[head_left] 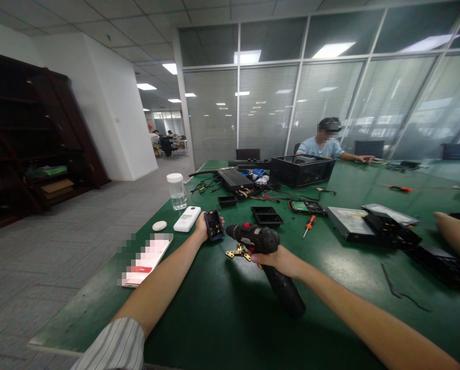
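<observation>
My left hand (202, 227) is closed around a small dark open-topped case (214, 226) with metal parts inside, tilted toward me. In my right hand (278, 259) is a black cordless drill (255, 238) with red buttons, its front end pointing left at the case, a short gap between them. Several gold-coloured metal pieces (238, 252) show just under the drill body by my fingers; whether they hang from it or lie on the table I cannot tell. Beyond the drill sits a black two-compartment tray (267, 216). To its right lies an orange-handled screwdriver (310, 224).
At the left edge of the green table (222, 318) are a clear bottle (178, 192), a white device (187, 219) and a pink-and-white box (150, 261). Drives (353, 224) lie to the right, a black computer case (302, 171) behind. Another person's hand (455, 234) reaches in at right.
</observation>
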Tool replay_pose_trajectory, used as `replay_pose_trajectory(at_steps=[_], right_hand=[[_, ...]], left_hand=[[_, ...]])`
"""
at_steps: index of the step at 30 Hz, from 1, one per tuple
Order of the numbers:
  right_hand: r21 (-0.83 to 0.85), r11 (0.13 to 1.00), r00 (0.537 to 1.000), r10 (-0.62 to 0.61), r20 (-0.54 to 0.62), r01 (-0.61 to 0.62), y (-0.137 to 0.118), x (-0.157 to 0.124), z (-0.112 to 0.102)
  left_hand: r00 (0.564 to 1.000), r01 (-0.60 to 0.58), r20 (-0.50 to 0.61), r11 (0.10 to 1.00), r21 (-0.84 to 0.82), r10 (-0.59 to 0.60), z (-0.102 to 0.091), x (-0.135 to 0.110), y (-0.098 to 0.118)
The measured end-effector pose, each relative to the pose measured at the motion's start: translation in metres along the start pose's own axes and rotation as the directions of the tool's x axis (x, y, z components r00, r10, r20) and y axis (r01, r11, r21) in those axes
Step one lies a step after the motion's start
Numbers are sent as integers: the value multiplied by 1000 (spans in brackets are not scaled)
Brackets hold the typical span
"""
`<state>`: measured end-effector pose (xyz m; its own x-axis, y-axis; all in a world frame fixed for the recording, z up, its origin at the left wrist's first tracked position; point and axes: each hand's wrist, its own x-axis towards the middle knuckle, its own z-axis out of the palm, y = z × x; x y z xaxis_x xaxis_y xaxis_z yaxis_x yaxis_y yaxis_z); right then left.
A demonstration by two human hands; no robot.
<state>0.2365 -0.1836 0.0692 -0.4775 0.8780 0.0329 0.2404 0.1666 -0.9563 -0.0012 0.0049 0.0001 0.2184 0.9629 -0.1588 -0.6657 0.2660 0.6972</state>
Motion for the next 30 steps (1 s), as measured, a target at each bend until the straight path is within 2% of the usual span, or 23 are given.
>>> replay_pose_trajectory(at_steps=[12,23,30], right_hand=[[12,1000,1000,0,-11,1,2,0,0],[1,1000,999,23,-34,-23,-8,-3,2],[-3,1000,1000,-2,-26,2,-3,-1,1]], left_hand=[[998,-44,44,996,77,40,0,1,-1],[999,-36,26,996,77,34,3,-4,0],[999,-37,18,996,86,35,6,-7,1]])
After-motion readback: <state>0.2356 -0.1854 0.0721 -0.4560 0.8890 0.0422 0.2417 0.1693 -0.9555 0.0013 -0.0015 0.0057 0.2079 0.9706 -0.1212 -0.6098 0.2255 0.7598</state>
